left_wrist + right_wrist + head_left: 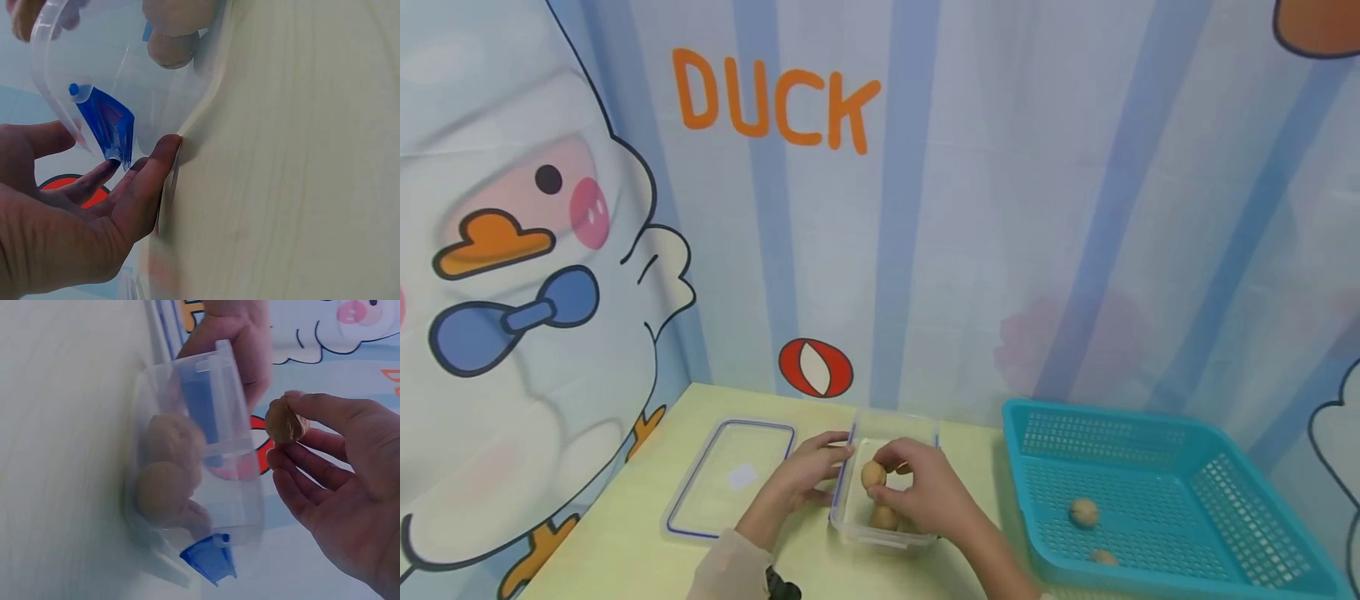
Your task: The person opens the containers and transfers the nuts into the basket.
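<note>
1. Right hand: pinches one walnut between thumb and fingertips, just above the box's opening. A fingertip grip probably suits something this small and round.
2. Left hand: fingers spread against the box's left side, not wrapped round anything. Likely bracing it so it doesn't slide. Hands apart, one on each side of the held walnut.
3. Clear box: upright on the table, top uncovered, with blue clips. At least two walnuts inside, resting together; exact count hard to tell through the cloudy wall.
4. Lid, blue seal: flat on the table left of the box, presumably set aside so the opening stays free.
5. Turquoise basket: right of the box, probably there for easy right-hand reach. Two loose walnuts visible, one partly hidden by the near rim.
6. Behind: striped backdrop with "DUCK" lettering.
</note>
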Demonstrator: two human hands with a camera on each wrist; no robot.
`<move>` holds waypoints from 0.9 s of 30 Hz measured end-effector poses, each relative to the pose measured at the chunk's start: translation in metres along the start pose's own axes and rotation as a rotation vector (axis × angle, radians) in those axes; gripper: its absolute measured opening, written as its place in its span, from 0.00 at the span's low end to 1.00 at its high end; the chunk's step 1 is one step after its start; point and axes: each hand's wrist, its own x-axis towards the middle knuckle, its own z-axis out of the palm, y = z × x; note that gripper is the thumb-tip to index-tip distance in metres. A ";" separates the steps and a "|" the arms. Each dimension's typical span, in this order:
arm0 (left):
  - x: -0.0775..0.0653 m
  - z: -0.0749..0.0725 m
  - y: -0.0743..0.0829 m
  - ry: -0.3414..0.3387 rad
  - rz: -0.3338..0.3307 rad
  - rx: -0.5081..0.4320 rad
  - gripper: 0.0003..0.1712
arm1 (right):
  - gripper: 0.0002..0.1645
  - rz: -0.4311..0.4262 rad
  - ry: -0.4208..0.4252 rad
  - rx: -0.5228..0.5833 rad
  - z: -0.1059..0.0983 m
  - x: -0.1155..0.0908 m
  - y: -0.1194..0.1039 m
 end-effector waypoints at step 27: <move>-0.001 0.000 0.000 0.000 -0.007 -0.006 0.34 | 0.22 0.076 0.313 -0.122 -0.107 -0.082 0.007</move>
